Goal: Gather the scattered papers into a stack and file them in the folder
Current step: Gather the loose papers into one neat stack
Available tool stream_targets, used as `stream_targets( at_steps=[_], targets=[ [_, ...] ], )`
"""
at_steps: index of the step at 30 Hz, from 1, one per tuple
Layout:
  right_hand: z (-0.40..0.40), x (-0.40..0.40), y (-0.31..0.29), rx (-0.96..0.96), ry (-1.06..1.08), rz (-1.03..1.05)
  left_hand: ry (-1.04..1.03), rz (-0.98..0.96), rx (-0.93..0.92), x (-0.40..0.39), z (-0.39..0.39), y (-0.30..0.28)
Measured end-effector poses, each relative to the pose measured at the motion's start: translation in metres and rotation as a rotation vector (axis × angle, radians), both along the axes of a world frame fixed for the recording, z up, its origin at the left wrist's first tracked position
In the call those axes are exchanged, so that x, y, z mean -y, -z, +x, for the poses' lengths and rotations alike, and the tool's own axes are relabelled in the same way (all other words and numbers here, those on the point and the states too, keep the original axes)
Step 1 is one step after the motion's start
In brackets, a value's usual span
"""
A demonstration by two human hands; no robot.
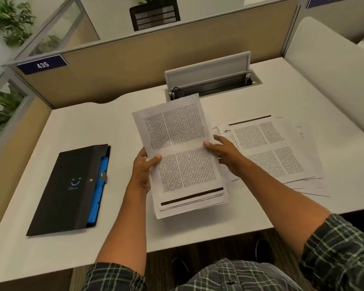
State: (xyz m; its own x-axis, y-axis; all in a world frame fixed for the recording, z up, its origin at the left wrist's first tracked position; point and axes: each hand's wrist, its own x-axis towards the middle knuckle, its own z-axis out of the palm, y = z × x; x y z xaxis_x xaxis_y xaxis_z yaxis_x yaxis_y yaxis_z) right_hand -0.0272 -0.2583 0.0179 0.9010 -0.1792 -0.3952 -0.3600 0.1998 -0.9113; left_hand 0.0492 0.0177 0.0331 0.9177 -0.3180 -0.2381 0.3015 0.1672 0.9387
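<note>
A stack of printed pages (183, 156) is lifted above the middle of the white desk (76, 127). My left hand (142, 173) grips its left edge, thumb on top. At the stack's right edge my right hand (223, 152) holds it, thumb on the top sheet and fingers spread behind. More printed sheets (275, 150) lie fanned out and overlapping on the desk to the right. A black folder (72, 190) with blue dividers showing along its right edge lies shut on the desk to the left.
An open cable hatch (210, 80) with a raised grey lid sits at the back of the desk. Tan partition walls (135, 59) enclose the back and left, a white panel the right. A dark floor and shoes show below the desk's front edge.
</note>
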Motion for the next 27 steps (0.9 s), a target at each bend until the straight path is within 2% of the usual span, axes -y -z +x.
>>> stream_targets(
  at_steps=[2,6,8,13,20,23,27],
  targets=[
    [0.002,0.001,0.000,0.034,-0.035,0.049,0.029,0.000,0.051,0.001,0.001,-0.003],
    [0.006,0.001,0.001,0.076,0.067,0.112,0.006,-0.016,-0.009,0.004,-0.002,-0.004],
    [0.006,-0.002,-0.002,0.106,0.027,0.152,0.028,-0.002,0.014,0.006,-0.005,-0.006],
    [0.006,-0.014,-0.027,0.243,-0.038,0.044,0.061,-0.033,-0.006,0.014,-0.013,-0.028],
    [0.011,-0.021,-0.069,0.511,0.021,-0.018,0.107,0.035,0.258,0.005,0.002,-0.071],
    [0.010,-0.020,-0.065,0.488,-0.025,-0.076,0.123,0.127,0.283,0.002,0.003,-0.064],
    [0.000,-0.018,-0.026,0.340,-0.094,-0.128,0.156,0.213,0.177,-0.002,-0.007,-0.024]
  ],
)
